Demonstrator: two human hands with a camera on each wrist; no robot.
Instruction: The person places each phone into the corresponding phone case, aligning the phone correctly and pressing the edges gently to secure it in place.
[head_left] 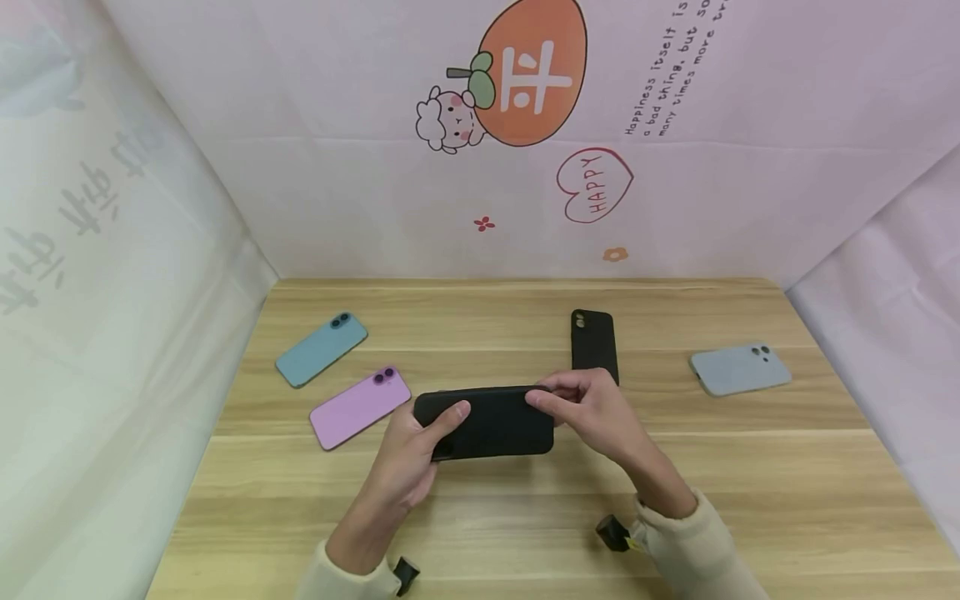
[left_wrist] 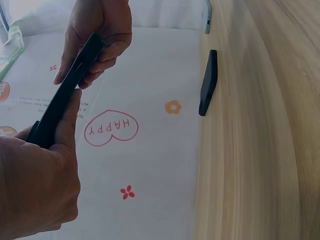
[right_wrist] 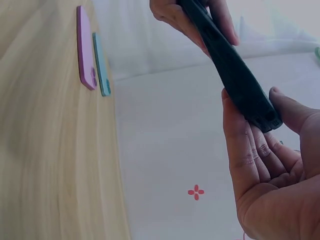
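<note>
A black phone [head_left: 498,423] is held level above the table between both hands, its dark flat face turned up. Whether a case is on it I cannot tell. My left hand [head_left: 408,454] grips the left end, thumb across the face and fingers underneath. The right hand [head_left: 596,412] pinches the upper right corner, thumb on top and fingertips below. Seen from the left wrist, the phone [left_wrist: 67,92] is edge-on, a small bump near the left hand. In the right wrist view its narrow end [right_wrist: 265,120] lies between the right thumb and fingers.
On the wooden table [head_left: 480,533] lie a blue phone [head_left: 321,350] and a pink phone [head_left: 360,407] at left. A black phone or case [head_left: 594,342] lies behind the right hand, a pale blue phone [head_left: 738,371] farther right. White printed cloth [head_left: 375,208] borders the back and sides.
</note>
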